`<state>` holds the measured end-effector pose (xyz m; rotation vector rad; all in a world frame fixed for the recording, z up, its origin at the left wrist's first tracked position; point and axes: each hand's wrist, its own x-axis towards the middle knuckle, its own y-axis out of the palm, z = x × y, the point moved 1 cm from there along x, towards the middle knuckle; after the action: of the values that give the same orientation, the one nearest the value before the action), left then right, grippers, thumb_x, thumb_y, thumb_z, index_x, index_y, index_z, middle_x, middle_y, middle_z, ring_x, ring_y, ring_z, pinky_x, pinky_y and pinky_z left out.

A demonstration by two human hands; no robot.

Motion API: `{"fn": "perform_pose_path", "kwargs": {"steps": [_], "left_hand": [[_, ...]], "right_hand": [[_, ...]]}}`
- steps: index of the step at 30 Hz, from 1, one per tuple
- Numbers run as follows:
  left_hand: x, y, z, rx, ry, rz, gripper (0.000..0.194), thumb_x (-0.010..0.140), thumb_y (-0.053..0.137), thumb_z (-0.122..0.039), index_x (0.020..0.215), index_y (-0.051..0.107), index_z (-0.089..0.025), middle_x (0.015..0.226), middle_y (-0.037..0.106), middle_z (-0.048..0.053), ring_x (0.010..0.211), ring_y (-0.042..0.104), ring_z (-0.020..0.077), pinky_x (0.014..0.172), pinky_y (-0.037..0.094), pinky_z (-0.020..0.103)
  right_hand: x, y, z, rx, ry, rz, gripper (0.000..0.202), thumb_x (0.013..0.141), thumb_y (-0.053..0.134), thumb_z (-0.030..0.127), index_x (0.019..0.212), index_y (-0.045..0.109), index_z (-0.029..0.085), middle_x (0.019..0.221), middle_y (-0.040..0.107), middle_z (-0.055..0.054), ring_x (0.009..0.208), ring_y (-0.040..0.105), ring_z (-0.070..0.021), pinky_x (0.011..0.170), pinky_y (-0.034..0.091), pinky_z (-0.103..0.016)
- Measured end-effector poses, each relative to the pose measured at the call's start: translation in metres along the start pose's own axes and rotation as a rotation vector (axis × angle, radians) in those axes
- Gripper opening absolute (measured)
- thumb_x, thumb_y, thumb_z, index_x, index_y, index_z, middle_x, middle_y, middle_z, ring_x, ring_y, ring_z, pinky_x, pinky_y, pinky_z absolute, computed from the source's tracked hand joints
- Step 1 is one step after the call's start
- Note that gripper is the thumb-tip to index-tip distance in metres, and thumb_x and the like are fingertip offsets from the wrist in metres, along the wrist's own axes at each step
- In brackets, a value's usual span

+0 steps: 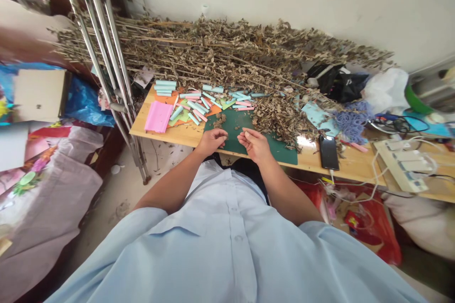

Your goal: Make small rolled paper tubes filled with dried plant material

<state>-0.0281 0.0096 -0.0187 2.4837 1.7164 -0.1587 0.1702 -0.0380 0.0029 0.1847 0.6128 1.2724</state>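
Observation:
My left hand [212, 142] is over the front edge of a dark green mat [232, 122], its thumb and fingers pinched together. Facing it a short gap away, my right hand [254, 144] is also closed in a pinch. Whatever the fingertips hold is too small to make out. Just beyond my left hand lies a small clump of crumbled plant bits [219, 118]. A larger heap of dried leaves [279, 118] covers the mat's right side, beyond my right hand. Blue and pink paper rolls [195, 108] are scattered left of and behind the mat.
Long dried plant stalks [227, 49] fill the back of the wooden table. Metal crutches [110, 57] lean at its left end, near a pink sheet [159, 116]. Rightward are a phone [329, 152] on a cable, purple yarn [351, 118] and a power strip [403, 165].

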Motion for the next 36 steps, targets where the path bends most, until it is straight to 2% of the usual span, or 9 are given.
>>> {"fn": "perform_pose_path", "kwargs": {"steps": [7,10,13,17,23,29,36], "left_hand": [[-0.001,0.0006,-0.003,0.001,-0.012,-0.005,0.021,0.077,0.073,-0.026,0.094,0.071,-0.014,0.061,0.065,-0.002,0.052,0.061,0.0084,0.054,0.051,0.019],[-0.0011,0.0011,-0.0039,-0.012,-0.023,-0.007,0.02,0.077,0.073,-0.025,0.094,0.07,-0.014,0.061,0.065,-0.002,0.051,0.061,0.0081,0.053,0.051,0.019],[-0.0009,0.0008,-0.0023,-0.021,-0.025,-0.002,0.022,0.077,0.074,-0.027,0.095,0.07,-0.014,0.063,0.065,-0.002,0.052,0.061,0.0087,0.054,0.052,0.02],[-0.001,0.0003,-0.0014,-0.011,-0.012,0.001,0.023,0.077,0.073,-0.027,0.095,0.07,-0.014,0.063,0.065,-0.002,0.052,0.061,0.0086,0.054,0.051,0.02],[-0.0008,0.0008,-0.0026,-0.022,-0.013,0.007,0.021,0.077,0.073,-0.025,0.094,0.07,-0.014,0.062,0.065,-0.002,0.051,0.061,0.0081,0.054,0.051,0.019],[0.0001,0.0005,0.001,-0.011,-0.017,0.004,0.022,0.077,0.074,-0.026,0.096,0.071,-0.014,0.063,0.066,-0.002,0.052,0.062,0.0086,0.054,0.051,0.019],[-0.0002,0.0007,-0.001,-0.03,-0.016,0.012,0.021,0.077,0.074,-0.025,0.094,0.07,-0.014,0.062,0.065,-0.002,0.051,0.061,0.0081,0.053,0.051,0.019]], "right_hand": [[0.0004,0.0008,0.0009,-0.03,-0.02,-0.037,0.022,0.078,0.086,0.031,0.087,0.071,0.019,0.067,0.072,0.002,0.058,0.073,-0.0136,0.053,0.062,-0.019],[0.0021,-0.0005,0.0011,-0.021,-0.043,-0.077,0.022,0.078,0.086,0.031,0.089,0.071,0.019,0.068,0.073,0.002,0.06,0.074,-0.0131,0.055,0.062,-0.019],[0.003,-0.0023,0.0023,-0.009,-0.003,-0.082,0.02,0.079,0.085,0.028,0.093,0.072,0.02,0.075,0.076,0.0,0.068,0.076,-0.0137,0.061,0.064,-0.02],[0.0032,-0.0055,0.004,0.009,0.042,-0.077,0.019,0.081,0.083,0.024,0.097,0.074,0.019,0.077,0.076,-0.001,0.068,0.076,-0.0128,0.063,0.064,-0.019],[0.0055,-0.008,0.007,0.068,0.087,-0.121,0.021,0.09,0.075,0.037,0.095,0.073,0.017,0.075,0.076,-0.002,0.068,0.075,-0.0127,0.062,0.063,-0.018],[0.0039,-0.0068,0.0082,0.025,0.072,-0.154,0.014,0.08,0.084,0.021,0.089,0.073,0.017,0.076,0.077,-0.003,0.069,0.076,-0.0128,0.062,0.063,-0.017],[0.0011,-0.0049,0.008,-0.015,-0.044,-0.161,0.021,0.076,0.087,0.028,0.084,0.071,0.018,0.066,0.073,0.001,0.057,0.072,-0.0119,0.051,0.06,-0.017]]}}
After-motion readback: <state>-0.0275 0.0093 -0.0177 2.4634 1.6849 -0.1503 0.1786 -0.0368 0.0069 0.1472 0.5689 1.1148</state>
